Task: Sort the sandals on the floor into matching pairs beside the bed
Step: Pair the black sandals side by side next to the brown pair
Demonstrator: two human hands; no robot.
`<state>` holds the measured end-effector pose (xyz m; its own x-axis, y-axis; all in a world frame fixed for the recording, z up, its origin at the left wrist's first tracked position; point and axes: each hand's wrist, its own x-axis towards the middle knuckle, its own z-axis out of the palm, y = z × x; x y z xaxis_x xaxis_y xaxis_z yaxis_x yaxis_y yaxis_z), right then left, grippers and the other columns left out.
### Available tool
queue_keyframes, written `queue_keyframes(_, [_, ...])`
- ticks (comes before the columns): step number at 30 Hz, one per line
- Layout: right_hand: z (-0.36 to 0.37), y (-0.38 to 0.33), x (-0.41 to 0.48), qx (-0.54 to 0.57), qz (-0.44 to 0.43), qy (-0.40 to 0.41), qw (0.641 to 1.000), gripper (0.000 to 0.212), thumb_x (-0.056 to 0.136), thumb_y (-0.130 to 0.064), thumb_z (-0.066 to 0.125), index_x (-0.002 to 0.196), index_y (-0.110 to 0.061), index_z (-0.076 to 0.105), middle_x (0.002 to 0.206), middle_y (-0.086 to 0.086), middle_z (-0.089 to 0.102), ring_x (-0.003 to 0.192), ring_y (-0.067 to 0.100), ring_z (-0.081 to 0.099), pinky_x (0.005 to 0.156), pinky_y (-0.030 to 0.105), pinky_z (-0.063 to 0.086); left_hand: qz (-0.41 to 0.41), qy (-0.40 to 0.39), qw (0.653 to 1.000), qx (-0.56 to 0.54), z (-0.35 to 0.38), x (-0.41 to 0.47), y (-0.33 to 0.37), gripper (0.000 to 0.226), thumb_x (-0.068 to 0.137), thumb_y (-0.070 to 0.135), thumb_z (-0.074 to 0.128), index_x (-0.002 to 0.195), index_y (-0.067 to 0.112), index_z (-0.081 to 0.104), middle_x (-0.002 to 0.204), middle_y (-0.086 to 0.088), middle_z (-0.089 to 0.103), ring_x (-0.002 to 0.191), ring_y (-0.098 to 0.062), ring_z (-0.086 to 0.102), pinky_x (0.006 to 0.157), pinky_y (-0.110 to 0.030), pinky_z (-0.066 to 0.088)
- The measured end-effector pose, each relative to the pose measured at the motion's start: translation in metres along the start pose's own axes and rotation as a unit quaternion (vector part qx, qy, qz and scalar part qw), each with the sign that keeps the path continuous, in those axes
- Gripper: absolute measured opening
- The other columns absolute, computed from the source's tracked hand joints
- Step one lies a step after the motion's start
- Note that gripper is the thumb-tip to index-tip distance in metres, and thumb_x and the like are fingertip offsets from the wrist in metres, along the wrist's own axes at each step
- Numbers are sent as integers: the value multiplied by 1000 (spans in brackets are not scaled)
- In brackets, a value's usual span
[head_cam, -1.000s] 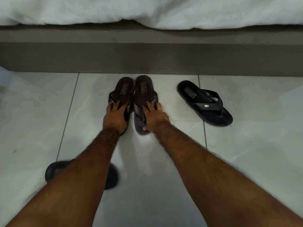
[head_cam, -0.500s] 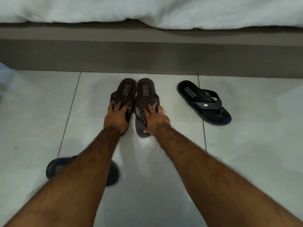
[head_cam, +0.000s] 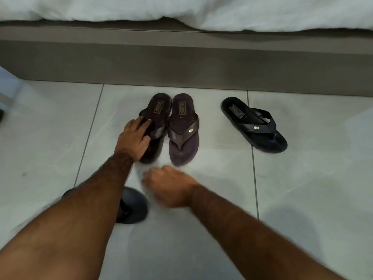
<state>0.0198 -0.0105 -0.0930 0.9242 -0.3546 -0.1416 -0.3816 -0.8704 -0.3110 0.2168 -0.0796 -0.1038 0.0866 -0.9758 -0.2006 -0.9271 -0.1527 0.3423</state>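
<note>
Floor [head_cam: 302, 199], pale tile, running along the grey bed base [head_cam: 181, 57]; white bedding [head_cam: 262, 13] overhangs above.

Brown sandals, pair [head_cam: 182, 128]: side by side, touching, heels toward the bed base, near the floor's far edge.

Left hand [head_cam: 133, 141]: fingers spread, lying flat on the strap of the left brown sandal.

Right hand [head_cam: 171, 185]: blurred, loosely curled, empty, just clear of the right brown sandal's toe.

Black sandal [head_cam: 254, 124]: alone, angled, well to the right of the pair.

Second black sandal [head_cam: 131, 207]: near the person, partly hidden under the left forearm.
</note>
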Motion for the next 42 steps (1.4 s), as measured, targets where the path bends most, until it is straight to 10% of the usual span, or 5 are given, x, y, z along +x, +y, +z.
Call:
queue_keyframes(5, [33, -51, 19, -18, -81, -97, 992, 86, 96, -56, 53, 163, -16, 18, 172, 5, 12, 160, 25, 4, 128, 49, 12, 24, -83, 994, 69, 3, 14, 1, 53, 102, 32, 39, 155, 31, 32, 168, 1, 17, 154, -29, 13, 120, -50, 28])
queue_keyframes(21, [59, -43, -7, -47, -30, -167, 984, 91, 98, -63, 43, 165, -19, -1, 173, 3, -6, 160, 20, -6, 127, 53, -1, 17, -66, 996, 62, 8, 15, 5, 49, 103, 31, 38, 152, 26, 39, 168, 0, 19, 154, -30, 12, 116, -53, 33])
queue_keyframes(27, [62, 8, -88, -36, -29, -136, 990, 87, 100, -62, 39, 165, -15, 6, 173, 4, -5, 160, 20, -5, 126, 52, -1, 14, 12, 997, 77, 14, 5, 21, 55, 100, 29, 40, 154, 25, 33, 167, -3, 20, 154, -28, 12, 120, -61, 8])
queue_keyframes(37, [67, 67, -256, -9, 91, -96, 991, 90, 98, -71, 34, 164, -13, 15, 173, 6, 1, 160, 20, 0, 125, 55, 14, 228, 80, 969, 50, 50, 15, 149, 58, 94, 31, 44, 147, 8, 43, 161, -13, 35, 150, -31, 30, 123, -53, 18])
queue_keyframes(42, [69, 81, -315, -8, 151, -75, 986, 96, 95, -76, 36, 164, -14, 13, 173, 4, 1, 160, 21, 3, 125, 53, 11, 308, -71, 949, 9, 75, 38, 232, 63, 101, 36, 44, 153, 4, 32, 164, -16, 26, 152, -33, 24, 125, -40, 17])
